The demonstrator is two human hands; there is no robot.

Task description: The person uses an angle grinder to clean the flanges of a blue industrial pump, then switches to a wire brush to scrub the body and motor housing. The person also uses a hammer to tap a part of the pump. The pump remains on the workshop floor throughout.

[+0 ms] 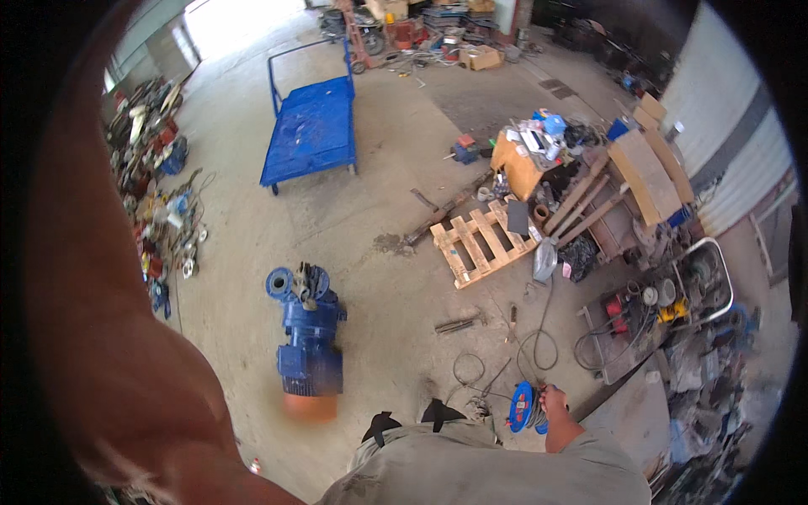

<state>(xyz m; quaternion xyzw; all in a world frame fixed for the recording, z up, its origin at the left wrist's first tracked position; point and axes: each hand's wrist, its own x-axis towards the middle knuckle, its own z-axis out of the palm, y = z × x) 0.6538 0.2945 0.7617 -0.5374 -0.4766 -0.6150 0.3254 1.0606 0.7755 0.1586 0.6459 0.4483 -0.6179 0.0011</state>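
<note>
My right hand (554,401) is low at the right of my body, fingers curled at the edge of a blue cable reel (521,407). It appears to grip the reel; the exact hold is too small to see. Dark cable (539,349) loops from the reel over the floor. My left arm (143,370) rises large and close along the left side, and its hand is out of the picture. In front of me to the left stands a blue motor pump (310,332) with a round flange and an orange end, partly blurred.
A blue platform trolley (311,126) stands farther off. A wooden pallet (486,244) lies right of centre, with hand tools (459,323) nearer me. Along the right are a cluttered orange-sided table (515,166), a cardboard box (644,172) and a metal cart (619,332). Scrap parts (164,202) line the left.
</note>
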